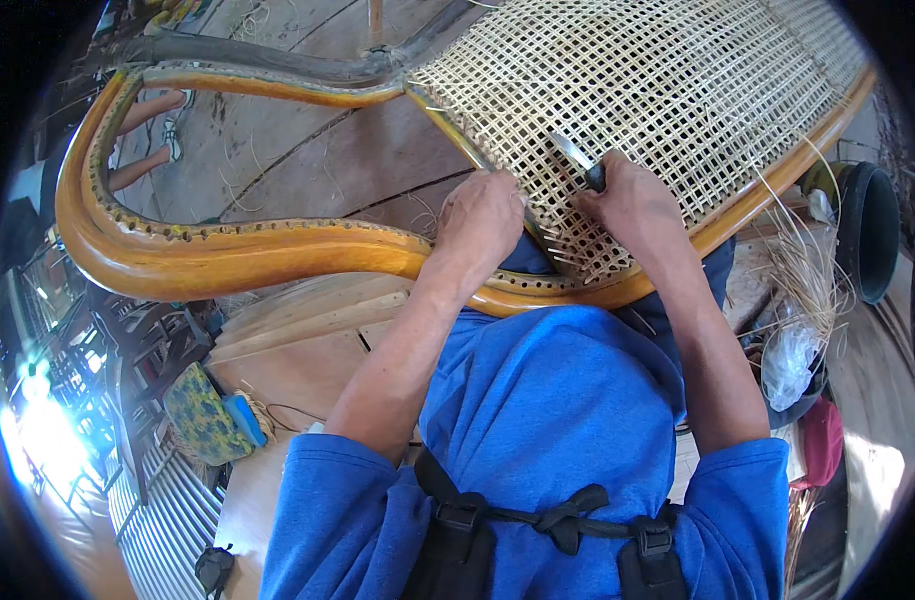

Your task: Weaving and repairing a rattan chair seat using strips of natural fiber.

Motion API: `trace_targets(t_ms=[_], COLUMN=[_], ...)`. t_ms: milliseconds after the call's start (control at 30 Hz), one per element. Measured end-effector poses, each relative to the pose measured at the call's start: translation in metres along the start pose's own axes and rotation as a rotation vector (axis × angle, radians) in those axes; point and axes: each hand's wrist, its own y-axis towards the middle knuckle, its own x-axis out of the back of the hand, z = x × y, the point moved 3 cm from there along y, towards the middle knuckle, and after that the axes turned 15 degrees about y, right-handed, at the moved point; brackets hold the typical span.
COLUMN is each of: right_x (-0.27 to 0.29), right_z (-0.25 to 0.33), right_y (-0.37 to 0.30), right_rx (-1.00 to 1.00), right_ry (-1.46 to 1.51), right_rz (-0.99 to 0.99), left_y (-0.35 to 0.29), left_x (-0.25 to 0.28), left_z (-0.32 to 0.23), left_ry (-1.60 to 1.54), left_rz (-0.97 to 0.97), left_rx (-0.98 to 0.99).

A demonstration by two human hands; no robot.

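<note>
Across my lap lies a curved, honey-coloured wooden chair frame (307, 265) with small holes along its inner edge. Woven cane webbing (667, 75) fills its right part, and loose strand ends stick up near its lower corner. My right hand (632, 205) grips a knife (574, 152) by its dark handle just over the weave, the blade pointing up and left. At the webbing's left edge, by the yellowish crossrail (447, 128), my left hand (485, 215) is closed with curled fingers. Whatever it pinches is hidden.
A dark bucket (867, 230) stands at the right, beside a bundle of loose cane strands (802, 265) and a clear plastic bag (789, 365). A red cloth (822, 440) lies below them. Another person's legs (142, 145) show at upper left, beyond the frame's loop.
</note>
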Motion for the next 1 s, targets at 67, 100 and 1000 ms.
trace_targets(t_ms=[67,100,1000], right_x=[-0.005,-0.006,0.055], right_z=[-0.001,0.000,-0.044], right_y=[0.002,0.002,-0.136], right_rx=[0.065,0.062,0.445], right_ry=[-0.007,-0.009,0.423], right_rz=[-0.089,-0.087,-0.389], left_y=[0.000,0.000,-0.045], left_x=[0.003,0.004,0.001], left_z=[0.001,0.001,-0.136], left_ry=[0.002,0.007,-0.713], left_rz=[0.004,0.004,0.159], left_rx=[0.001,0.001,-0.324])
